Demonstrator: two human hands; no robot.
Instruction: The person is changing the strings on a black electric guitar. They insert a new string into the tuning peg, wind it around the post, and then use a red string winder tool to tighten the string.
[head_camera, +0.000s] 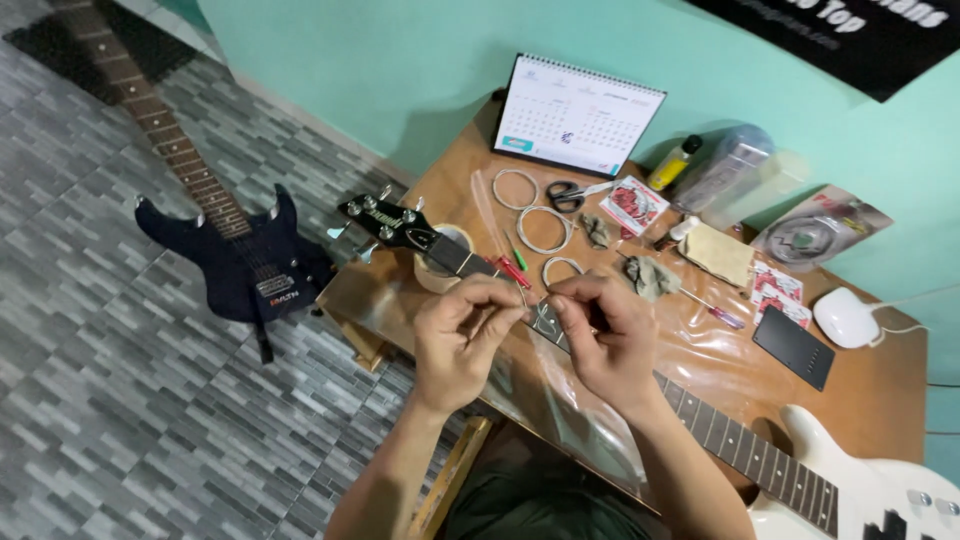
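The white guitar (860, 490) is lying across the wooden table (870, 390), its long neck (720, 430) running up-left toward the black headstock (392, 224). Above the neck, the left hand (462, 338) and right hand (605, 345) are meeting, fingertips pinching together on a thin string (527, 300), wrists bending inward.

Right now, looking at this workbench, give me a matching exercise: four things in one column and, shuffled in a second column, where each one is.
Things:
1. desk calendar
2. dark blue guitar
3. computer mouse
4. scissors

Places:
A. on the tiled floor, left of the table
B. at the table's right edge, beside a black card
C. upright against the green wall
D. flat on the table, just in front of the calendar

Pairs: 1-C, 2-A, 3-B, 4-D
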